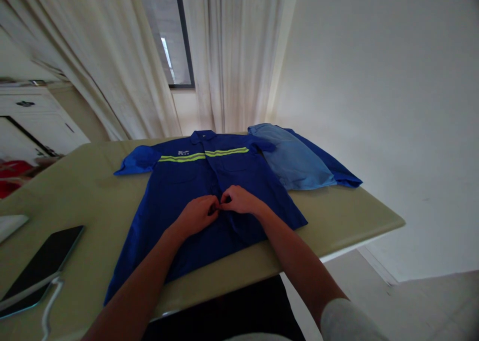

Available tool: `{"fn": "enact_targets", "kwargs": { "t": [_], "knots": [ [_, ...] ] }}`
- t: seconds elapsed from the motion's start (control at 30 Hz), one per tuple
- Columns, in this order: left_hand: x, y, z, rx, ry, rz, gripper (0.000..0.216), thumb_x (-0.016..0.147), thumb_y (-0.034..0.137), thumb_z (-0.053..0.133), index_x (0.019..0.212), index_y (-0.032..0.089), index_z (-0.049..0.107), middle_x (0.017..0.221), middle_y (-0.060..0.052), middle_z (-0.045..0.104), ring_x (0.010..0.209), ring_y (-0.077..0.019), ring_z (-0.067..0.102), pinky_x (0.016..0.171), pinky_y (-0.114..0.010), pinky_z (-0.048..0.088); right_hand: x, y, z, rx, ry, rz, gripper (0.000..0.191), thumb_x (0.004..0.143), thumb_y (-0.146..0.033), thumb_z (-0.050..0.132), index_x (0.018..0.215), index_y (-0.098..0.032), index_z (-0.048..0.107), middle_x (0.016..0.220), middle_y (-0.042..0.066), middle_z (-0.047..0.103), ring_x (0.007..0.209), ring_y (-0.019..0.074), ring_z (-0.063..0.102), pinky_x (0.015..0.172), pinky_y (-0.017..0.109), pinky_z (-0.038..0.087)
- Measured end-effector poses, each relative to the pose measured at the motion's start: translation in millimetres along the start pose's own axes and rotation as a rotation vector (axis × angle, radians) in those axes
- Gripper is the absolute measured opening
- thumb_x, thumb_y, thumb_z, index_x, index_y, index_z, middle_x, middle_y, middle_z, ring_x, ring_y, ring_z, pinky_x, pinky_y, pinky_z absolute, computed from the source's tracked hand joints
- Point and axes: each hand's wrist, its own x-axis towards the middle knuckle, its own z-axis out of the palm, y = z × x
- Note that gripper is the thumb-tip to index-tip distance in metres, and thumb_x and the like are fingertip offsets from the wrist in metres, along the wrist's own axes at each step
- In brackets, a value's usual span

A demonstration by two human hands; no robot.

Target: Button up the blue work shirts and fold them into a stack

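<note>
A dark blue work shirt with a yellow-green reflective stripe across the chest lies spread on the table, its collar toward the window. My left hand and my right hand meet at its front placket, below the stripe. Both have thumb and fingers pinched together on the fabric edge, fingertips almost touching. Whether a button sits between them is hidden. The short sleeves reach out to either side.
Light and dark blue folded garments lie at the right, touching the shirt's sleeve. At the left are a dark tablet and a white cable. The pale table stands near a curtain and a white wall.
</note>
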Motion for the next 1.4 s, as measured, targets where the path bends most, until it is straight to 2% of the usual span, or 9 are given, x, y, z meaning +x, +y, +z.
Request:
{"fn": "enact_targets", "kwargs": {
  "t": [0.13, 0.23, 0.33, 0.47, 0.7, 0.9, 1.13, 1.3, 1.4],
  "knots": [
    [0, 0, 2, -0.009, -0.015, 0.011, 0.006, 0.088, 0.02, 0.055, 0.092, 0.022, 0.059, 0.086, -0.003, 0.067, 0.081, -0.0202, 0.064, 0.072, -0.031, 0.043, -1, -1, -2, 0.031, 0.012, -0.017, 0.015, 0.083, -0.029, 0.077, 0.089, -0.016, 0.08, 0.079, 0.002, 0.074, 0.076, 0.0149, 0.068, 0.066, 0.02, 0.041],
    [1, -2, 5, -0.033, -0.005, 0.003, 0.006, 0.087, 0.02, 0.055, 0.092, 0.022, 0.059, 0.086, -0.004, 0.067, 0.08, -0.0198, 0.064, 0.073, -0.031, 0.043, -2, -2, -3, 0.188, -0.058, 0.03, 0.016, 0.089, -0.024, 0.065, 0.089, -0.015, 0.078, 0.069, 0.0, 0.07, 0.064, 0.013, 0.068, 0.062, 0.019, 0.044],
    [2, -5, 5, -0.09, -0.002, -0.02, 0.006, 0.087, 0.02, 0.057, 0.091, 0.022, 0.061, 0.085, -0.003, 0.069, 0.077, -0.0186, 0.064, 0.072, -0.03, 0.044, -3, -1, -3, 0.301, -0.098, 0.068, 0.018, 0.089, -0.016, 0.058, 0.092, -0.014, 0.076, 0.069, -0.001, 0.069, 0.058, 0.0112, 0.068, 0.058, 0.017, 0.046],
    [3, -8, 4, -0.175, 0.002, -0.028, 0.004, 0.087, 0.022, 0.058, 0.089, 0.022, 0.061, 0.082, -0.002, 0.07, 0.074, -0.0173, 0.065, 0.07, -0.029, 0.045, -2, 2, -1, 0.237, -0.085, 0.033, 0.017, 0.082, -0.013, 0.068, 0.096, -0.015, 0.076, 0.07, -0.002, 0.069, 0.06, 0.0106, 0.066, 0.059, 0.017, 0.044],
    [3, -11, 8, -0.193, 0.024, -0.036, 0.003, 0.085, 0.02, 0.059, 0.087, 0.022, 0.059, 0.079, 0.0, 0.068, 0.072, -0.0164, 0.065, 0.069, -0.028, 0.046, -1, 3, -2, 0.086, -0.028, -0.059, 0.013, 0.081, -0.015, 0.073, 0.092, -0.016, 0.079, 0.077, -0.001, 0.071, 0.065, 0.0093, 0.06, 0.064, 0.019, 0.039],
    [1, -8, 2, -0.294, 0.017, -0.018, 0.025, 0.083, 0.018, 0.058, 0.107, 0.025, 0.053, 0.084, 0.001, 0.069, 0.075, -0.0172, 0.068, 0.071, -0.029, 0.048, -2, -3, -1, 0.083, -0.04, -0.032, 0.015, 0.08, -0.015, 0.074, 0.095, -0.016, 0.079, 0.079, -0.001, 0.072, 0.066, 0.0099, 0.06, 0.065, 0.02, 0.039],
    [2, -6, 1, -0.334, 0.033, -0.088, 0.012, 0.093, 0.035, 0.055, 0.095, 0.023, 0.058, 0.079, 0.0, 0.07, 0.072, -0.0172, 0.066, 0.067, -0.029, 0.047, 1, 1, 7, -0.01, -0.003, -0.057, 0.019, 0.079, -0.02, 0.077, 0.098, -0.017, 0.079, 0.084, 0.001, 0.072, 0.074, 0.0125, 0.062, 0.069, 0.022, 0.04],
    [6, -16, 2, -0.374, -0.019, -0.128, 0.013, 0.088, 0.032, 0.057, 0.094, 0.022, 0.063, 0.081, -0.001, 0.071, 0.072, -0.0171, 0.064, 0.067, -0.028, 0.047, 1, -1, 7, -0.003, -0.011, -0.057, 0.015, 0.082, -0.023, 0.076, 0.095, -0.018, 0.079, 0.079, 0.0, 0.071, 0.072, 0.0125, 0.062, 0.067, 0.021, 0.039],
    [7, -22, 1, -0.347, -0.051, -0.138, 0.017, 0.087, 0.031, 0.057, 0.095, 0.021, 0.069, 0.082, -0.002, 0.071, 0.072, -0.0177, 0.064, 0.067, -0.029, 0.047, 1, -2, 5, -0.01, -0.001, -0.082, 0.013, 0.082, -0.023, 0.077, 0.094, -0.018, 0.079, 0.085, 0.001, 0.073, 0.077, 0.0132, 0.063, 0.069, 0.021, 0.039]
  ]
}}
